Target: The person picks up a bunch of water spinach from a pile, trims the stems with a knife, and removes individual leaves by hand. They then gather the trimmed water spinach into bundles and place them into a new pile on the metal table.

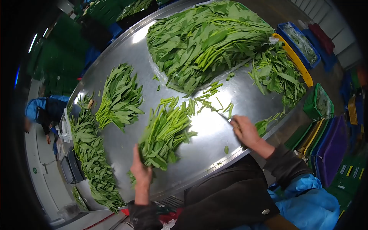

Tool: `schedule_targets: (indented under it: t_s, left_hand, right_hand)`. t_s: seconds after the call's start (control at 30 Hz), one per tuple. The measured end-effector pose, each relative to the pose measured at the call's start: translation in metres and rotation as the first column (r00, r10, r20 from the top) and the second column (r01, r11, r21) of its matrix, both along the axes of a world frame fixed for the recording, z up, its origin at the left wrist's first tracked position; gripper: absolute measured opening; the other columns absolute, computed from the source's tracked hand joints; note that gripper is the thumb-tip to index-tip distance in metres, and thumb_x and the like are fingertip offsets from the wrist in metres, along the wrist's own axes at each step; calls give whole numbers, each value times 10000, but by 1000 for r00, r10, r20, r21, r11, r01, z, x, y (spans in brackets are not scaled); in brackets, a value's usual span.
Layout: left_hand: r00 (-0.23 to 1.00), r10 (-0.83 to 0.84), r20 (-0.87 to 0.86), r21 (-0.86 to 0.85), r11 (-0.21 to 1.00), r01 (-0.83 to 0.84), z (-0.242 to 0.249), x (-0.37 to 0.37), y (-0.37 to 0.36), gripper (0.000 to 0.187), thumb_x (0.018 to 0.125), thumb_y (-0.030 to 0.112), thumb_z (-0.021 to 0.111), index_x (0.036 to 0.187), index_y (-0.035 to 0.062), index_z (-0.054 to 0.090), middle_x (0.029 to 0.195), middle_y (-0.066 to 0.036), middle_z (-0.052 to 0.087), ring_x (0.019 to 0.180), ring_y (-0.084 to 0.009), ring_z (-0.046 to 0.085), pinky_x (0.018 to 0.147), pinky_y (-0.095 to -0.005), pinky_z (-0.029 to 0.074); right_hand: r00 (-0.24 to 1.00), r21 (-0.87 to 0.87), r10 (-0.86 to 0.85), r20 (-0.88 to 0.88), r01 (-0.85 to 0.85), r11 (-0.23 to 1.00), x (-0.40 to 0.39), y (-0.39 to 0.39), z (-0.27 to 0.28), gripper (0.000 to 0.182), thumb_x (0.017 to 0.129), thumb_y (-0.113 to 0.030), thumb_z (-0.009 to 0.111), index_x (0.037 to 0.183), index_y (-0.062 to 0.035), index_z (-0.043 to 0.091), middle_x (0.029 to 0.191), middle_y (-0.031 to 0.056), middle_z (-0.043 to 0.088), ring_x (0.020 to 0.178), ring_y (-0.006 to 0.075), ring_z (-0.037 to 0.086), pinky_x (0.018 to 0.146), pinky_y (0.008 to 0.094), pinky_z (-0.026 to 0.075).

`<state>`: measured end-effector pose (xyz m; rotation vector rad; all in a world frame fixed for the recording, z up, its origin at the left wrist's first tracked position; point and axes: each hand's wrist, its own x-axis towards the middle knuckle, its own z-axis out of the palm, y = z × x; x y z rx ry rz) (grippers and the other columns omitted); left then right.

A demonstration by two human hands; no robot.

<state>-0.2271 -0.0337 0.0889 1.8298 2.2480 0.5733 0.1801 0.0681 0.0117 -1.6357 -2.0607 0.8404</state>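
Observation:
My left hand [141,172] is closed round the leafy lower end of a bunch of water spinach [165,134], its pale green stems pointing away from me. In my right hand [246,131] is a knife [223,116]; its handle is mostly hidden by my fingers and the blade points left toward the stems. Short cut stem pieces [203,100] lie between the bunch and the big heap. To the left rests a separate bunch of the same greens [120,97]. A single loose leaf [226,148] lies below the knife.
A large heap of greens [207,42] on clear plastic covers the far side of the metal table [126,153]. More greens line the left edge [90,161]. Loose leaves [278,73] lie at the right by a yellow crate [294,59]. Another person [46,109] stands far left.

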Motion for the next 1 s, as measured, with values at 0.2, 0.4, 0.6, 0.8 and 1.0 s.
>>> schedule_targets:
  t_s: [0.2, 0.4, 0.6, 0.8, 1.0]
  left_hand:
    - [950, -250, -187, 2, 967, 255, 54, 34, 17, 792, 599, -48, 706, 1345, 130, 505, 1013, -182, 602, 839, -371, 623, 685, -414, 510]
    - [833, -352, -427, -125, 935, 331, 60, 40, 26, 743, 639, -113, 599, 1323, 168, 536, 944, -155, 585, 764, -335, 607, 625, -401, 499]
    - [879, -387, -279, -372, 887, 272, 13, 40, 19, 862, 603, -120, 607, 1391, 194, 457, 1010, -170, 578, 856, -374, 605, 685, -421, 507]
    - [998, 8, 69, -55, 998, -4, 4, 39, 8, 862, 623, -133, 645, 1412, 128, 413, 1149, -207, 612, 984, -341, 637, 813, -387, 516]
    - [901, 184, 393, 54, 973, -223, -6, 49, -6, 846, 698, -76, 675, 1448, 51, 305, 1190, -203, 619, 1070, -296, 619, 947, -347, 454]
  right_hand:
    - [997, 313, -73, -21, 76, 947, 17, 16, 23, 419, 742, -79, 695, 1130, -28, 543, 1140, 145, 544, 1085, 341, 499, 939, 414, 394]
    - [965, 150, 70, -251, -32, 988, 5, 30, 42, 323, 818, -107, 667, 1118, -38, 570, 1120, 132, 570, 1031, 303, 565, 884, 402, 464]
    - [912, -242, -29, -409, -78, 967, -82, 61, 21, 549, 820, -447, 662, 1170, -30, 589, 1115, 174, 625, 1003, 311, 619, 875, 390, 487]
    - [910, -419, -109, -400, -76, 905, -113, 34, -6, 628, 769, -342, 728, 1282, -66, 495, 1080, 189, 638, 953, 320, 637, 857, 396, 490]
    - [762, -282, -83, -642, -134, 950, -90, -25, 47, 505, 792, -100, 692, 1261, -75, 506, 1055, 151, 641, 847, 204, 661, 715, 309, 512]
